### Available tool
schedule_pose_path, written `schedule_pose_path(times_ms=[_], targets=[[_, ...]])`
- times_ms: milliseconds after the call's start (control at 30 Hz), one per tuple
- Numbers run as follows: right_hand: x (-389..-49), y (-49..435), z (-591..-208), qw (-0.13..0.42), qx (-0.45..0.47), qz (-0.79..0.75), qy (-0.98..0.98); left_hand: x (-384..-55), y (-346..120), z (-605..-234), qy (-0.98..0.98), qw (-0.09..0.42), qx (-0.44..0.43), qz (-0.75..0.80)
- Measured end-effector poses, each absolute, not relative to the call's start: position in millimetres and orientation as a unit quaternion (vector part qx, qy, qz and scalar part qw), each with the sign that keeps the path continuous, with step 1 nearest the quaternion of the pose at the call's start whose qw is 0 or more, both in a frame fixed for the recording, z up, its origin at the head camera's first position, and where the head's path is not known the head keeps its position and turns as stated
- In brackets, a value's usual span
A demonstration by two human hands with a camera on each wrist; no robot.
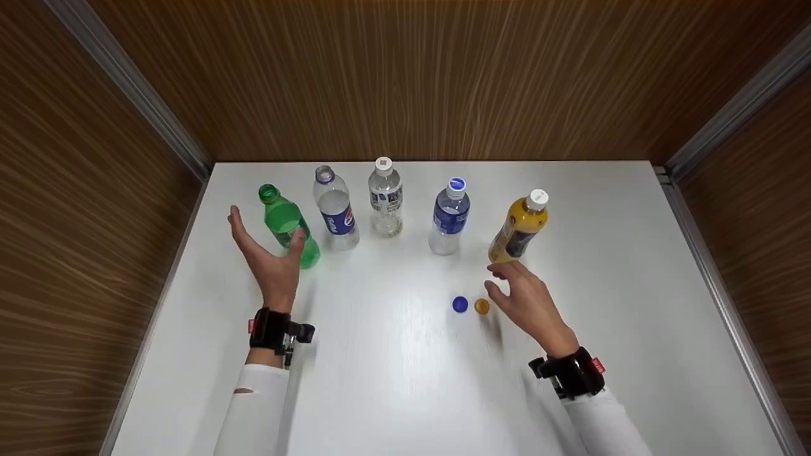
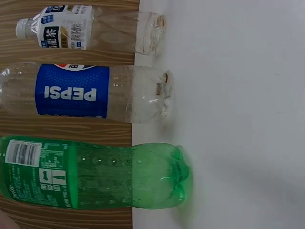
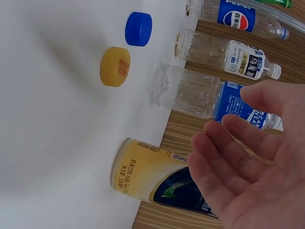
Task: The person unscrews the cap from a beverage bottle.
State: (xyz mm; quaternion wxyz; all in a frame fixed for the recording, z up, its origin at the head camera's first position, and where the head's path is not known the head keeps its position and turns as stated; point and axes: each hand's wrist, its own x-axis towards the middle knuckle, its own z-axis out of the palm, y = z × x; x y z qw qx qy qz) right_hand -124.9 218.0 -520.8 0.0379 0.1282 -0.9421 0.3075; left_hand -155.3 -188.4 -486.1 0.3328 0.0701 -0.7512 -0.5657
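My left hand (image 1: 274,269) is raised with its fingers stretched, just in front of the green bottle (image 1: 285,218), which has no cap and overlaps the thumb in the head view. Next to that stands an uncapped Pepsi bottle (image 1: 334,206) with a blue label. My right hand (image 1: 523,301) hovers with loosely bent fingers and holds nothing. It is nearest the yellow milk tea bottle (image 1: 518,228), which wears a white cap. Left of this hand, a yellow bottle cap (image 3: 115,67) and a blue bottle cap (image 3: 138,29) lie side by side on the white table (image 1: 380,380).
A clear bottle with a white cap (image 1: 386,196) stands at the middle back. To its right is a blue-labelled Pocari Sweat bottle (image 1: 450,215), capped. Wood-grain panels (image 1: 431,76) wall the table at the back and both sides.
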Motion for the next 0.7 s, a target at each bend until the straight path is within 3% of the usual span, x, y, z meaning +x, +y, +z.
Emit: schedule_pose_path(times_ms=[400,700], targets=[[-124.8,223.6,-523.4,0.048,0.126,0.304,-0.943,-173.3,-176.1,-492.4,-0.759,0.446,-0.075,-0.467],[-123.6,221.6,-524.0,0.038,0.114,0.31,-0.943,-175.4,-140.8,-491.4,-0.766,0.424,-0.147,-0.461]])
